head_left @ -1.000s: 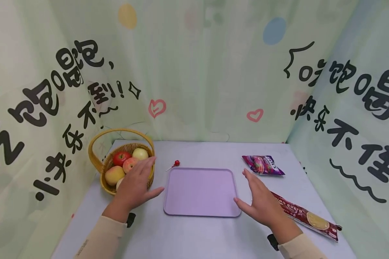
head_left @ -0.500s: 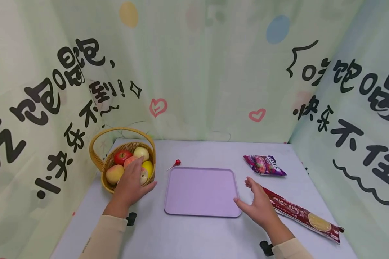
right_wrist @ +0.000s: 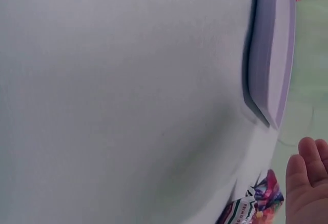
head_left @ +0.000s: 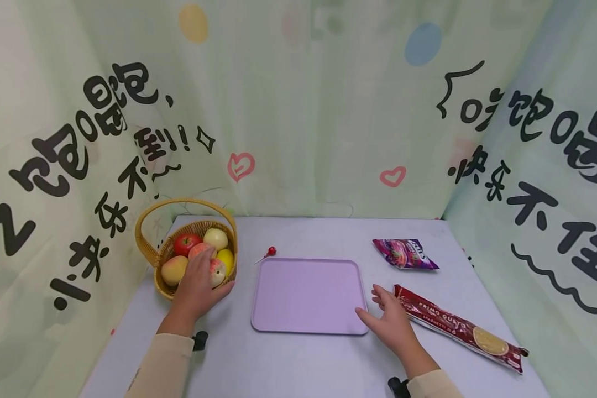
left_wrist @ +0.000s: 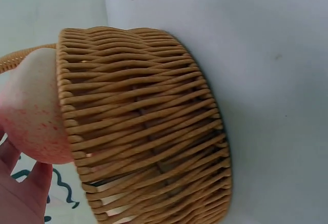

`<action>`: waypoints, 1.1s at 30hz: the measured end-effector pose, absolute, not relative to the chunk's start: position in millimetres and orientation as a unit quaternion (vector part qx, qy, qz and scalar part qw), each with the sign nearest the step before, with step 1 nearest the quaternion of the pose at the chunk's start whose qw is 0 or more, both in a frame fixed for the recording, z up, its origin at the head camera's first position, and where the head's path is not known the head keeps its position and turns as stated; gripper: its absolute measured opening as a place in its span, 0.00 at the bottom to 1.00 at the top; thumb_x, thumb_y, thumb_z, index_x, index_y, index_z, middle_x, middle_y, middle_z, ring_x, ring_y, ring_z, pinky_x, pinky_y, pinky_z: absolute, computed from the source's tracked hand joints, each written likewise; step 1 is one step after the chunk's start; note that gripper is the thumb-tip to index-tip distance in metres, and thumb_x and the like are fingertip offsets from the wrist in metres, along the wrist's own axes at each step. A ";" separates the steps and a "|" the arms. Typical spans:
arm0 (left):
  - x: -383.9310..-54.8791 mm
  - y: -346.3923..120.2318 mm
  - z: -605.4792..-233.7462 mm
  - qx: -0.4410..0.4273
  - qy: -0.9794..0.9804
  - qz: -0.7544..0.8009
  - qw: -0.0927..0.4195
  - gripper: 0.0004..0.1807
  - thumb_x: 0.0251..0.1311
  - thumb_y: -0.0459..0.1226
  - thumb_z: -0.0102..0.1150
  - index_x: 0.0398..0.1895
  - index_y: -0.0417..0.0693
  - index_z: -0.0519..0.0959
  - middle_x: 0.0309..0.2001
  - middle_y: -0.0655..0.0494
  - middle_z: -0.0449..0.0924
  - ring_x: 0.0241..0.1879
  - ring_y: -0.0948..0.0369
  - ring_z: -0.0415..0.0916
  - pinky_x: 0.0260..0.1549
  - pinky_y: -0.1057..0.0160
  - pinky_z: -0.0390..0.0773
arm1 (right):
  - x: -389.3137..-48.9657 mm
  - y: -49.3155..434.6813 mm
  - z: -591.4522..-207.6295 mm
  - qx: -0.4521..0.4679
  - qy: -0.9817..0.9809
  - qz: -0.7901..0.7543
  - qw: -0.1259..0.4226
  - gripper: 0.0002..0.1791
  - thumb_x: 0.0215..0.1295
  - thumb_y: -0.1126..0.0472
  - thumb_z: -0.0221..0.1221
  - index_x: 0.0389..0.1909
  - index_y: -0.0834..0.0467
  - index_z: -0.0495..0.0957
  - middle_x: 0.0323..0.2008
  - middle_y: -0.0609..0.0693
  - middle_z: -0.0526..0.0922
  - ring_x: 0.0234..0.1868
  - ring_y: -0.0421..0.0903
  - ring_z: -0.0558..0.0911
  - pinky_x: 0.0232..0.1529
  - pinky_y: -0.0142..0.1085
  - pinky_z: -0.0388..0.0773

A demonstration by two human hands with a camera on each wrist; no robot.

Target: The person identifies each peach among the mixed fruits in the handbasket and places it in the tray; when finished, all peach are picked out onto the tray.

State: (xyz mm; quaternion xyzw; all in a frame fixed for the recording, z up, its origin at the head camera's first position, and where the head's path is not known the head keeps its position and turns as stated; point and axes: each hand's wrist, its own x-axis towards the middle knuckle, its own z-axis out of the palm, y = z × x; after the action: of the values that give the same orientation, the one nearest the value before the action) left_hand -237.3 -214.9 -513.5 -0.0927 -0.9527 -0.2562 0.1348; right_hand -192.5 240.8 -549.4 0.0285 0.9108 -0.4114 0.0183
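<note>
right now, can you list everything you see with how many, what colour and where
Woven arched-handle basket: 1, tan, table's left
Round fruits: at least 6, red, yellow and pinkish, in basket
Shallow rectangular tray: 1, lavender, table's centre
Small thin-stemmed item: 1, red-headed, by tray's back-left corner
Pillow-shaped glossy packet: 1, purple, table's back right
Long glossy packet: 1, dark red, diagonal at right
Flat table: 1, white, under them
Printed cloth curtain: count unclear, pale green, back and sides
Long sleeves: 2, beige, forearms
Wrist devices: 2, black, at wrists
Left hand: 1, bare, over basket
Right hand: 1, bare, beside tray's right edge
</note>
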 end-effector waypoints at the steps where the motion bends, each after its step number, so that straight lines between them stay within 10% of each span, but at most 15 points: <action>1: -237.9 -215.3 -514.8 -0.093 -0.952 -0.257 0.135 0.53 0.53 0.50 0.78 0.76 0.41 0.57 0.71 0.42 0.65 0.73 0.45 0.58 0.71 0.38 0.65 | -192.9 240.8 -550.9 0.030 0.910 -0.413 0.019 0.45 0.66 0.49 0.68 0.77 0.63 0.59 0.71 0.64 0.70 0.70 0.61 0.73 0.70 0.54 0.71; 15: -239.6 -222.1 -528.0 -0.077 -0.950 -0.271 0.133 0.50 0.54 0.47 0.77 0.75 0.41 0.60 0.71 0.40 0.65 0.71 0.42 0.59 0.70 0.37 0.64 | -190.2 243.1 -573.3 0.051 0.921 -0.385 0.042 0.45 0.64 0.46 0.68 0.73 0.68 0.64 0.63 0.63 0.76 0.59 0.59 0.79 0.60 0.58 0.78; 33: -243.8 -222.4 -541.0 -0.041 -0.951 -0.282 0.121 0.48 0.55 0.45 0.76 0.74 0.39 0.60 0.73 0.35 0.61 0.71 0.38 0.61 0.71 0.35 0.63 | -194.0 246.6 -589.0 0.046 0.925 -0.365 0.090 0.39 0.62 0.54 0.70 0.70 0.66 0.68 0.38 0.51 0.78 0.34 0.45 0.73 0.34 0.36 0.72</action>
State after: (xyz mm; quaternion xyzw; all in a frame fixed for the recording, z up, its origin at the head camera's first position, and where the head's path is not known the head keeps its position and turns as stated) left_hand -243.8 -222.4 -541.0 -0.0405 -0.9509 -0.2819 0.1209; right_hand -194.0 246.6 -589.0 0.0463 0.9253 -0.3654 0.0900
